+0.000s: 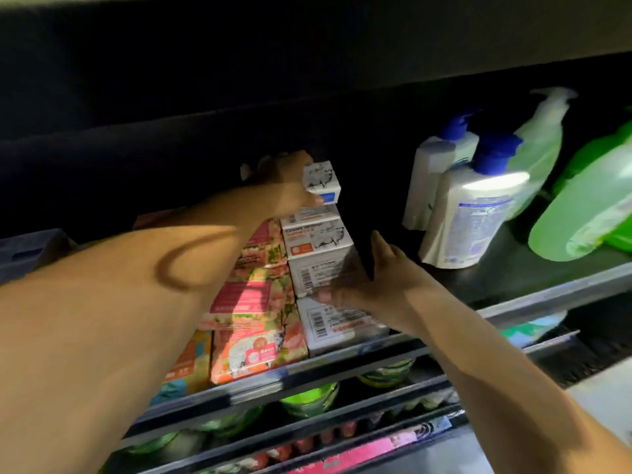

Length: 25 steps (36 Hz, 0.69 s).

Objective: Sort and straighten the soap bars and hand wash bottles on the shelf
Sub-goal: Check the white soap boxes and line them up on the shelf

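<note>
- The shelf (547, 285) carries green bottles (588, 213) tilted over at its right end
- Two white pump bottles (475, 213) lean just left of them
- Your right hand (369, 278) presses, fingers laid out, against the stacked white soap boxes (318, 248), beside the floral boxes (253, 302)
- Your left hand (287, 179) grips one small soap box (321, 181) at that stack's top

A dark shelf (496, 268) is shown. At its left, floral soap boxes (253, 302) are ranged in rows. White soap boxes (316, 258) are set just beside them. Farther right, white pump bottles (472, 217) (blue-capped) and tilted green bottles (588, 213) are stood.
</note>
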Motion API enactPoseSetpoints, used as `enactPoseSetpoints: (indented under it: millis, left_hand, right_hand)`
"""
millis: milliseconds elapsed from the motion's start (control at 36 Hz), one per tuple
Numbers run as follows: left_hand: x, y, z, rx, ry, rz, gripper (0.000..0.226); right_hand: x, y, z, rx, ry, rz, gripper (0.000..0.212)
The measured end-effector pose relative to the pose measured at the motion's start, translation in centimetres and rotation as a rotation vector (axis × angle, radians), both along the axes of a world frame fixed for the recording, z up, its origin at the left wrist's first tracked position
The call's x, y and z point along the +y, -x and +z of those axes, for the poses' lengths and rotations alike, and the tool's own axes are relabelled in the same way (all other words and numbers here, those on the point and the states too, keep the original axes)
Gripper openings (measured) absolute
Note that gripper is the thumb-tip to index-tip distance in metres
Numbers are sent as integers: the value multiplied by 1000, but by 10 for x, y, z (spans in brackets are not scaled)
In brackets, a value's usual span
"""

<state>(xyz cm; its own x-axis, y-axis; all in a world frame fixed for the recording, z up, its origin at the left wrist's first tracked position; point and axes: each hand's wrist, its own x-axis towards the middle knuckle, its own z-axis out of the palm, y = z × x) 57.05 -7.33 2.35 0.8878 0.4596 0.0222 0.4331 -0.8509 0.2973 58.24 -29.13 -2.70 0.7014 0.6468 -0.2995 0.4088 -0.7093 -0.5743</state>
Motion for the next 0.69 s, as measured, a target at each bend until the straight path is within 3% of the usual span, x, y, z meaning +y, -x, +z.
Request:
enactPoseSetpoints:
  millis: [278,417,472,556,611,694]
  left_hand:
    - [-5,6,-17,42,-28,-42,71]
    - [-10,40,-4,99,-122,-101,71]
    - [-12,62,0,42,-156,-108,65]
    - [-8,104,0,-22,-197,-103,59]
    - [3,139,-6,-6,-216,-109,65]
    - [23,204,-9,-28,-272,-121,79]
  right_hand:
    - [-2,2,0,-17,-42,-40,141]
    - [-4,12,11,-159,-65,-28,130]
    - [-4,23,19,-299,-65,27,112]
    - [-5,40,19,-538,-294,68,70]
    - [-1,57,22,-634,-419,77,53]
    - [13,88,43,-734,-397,189,35]
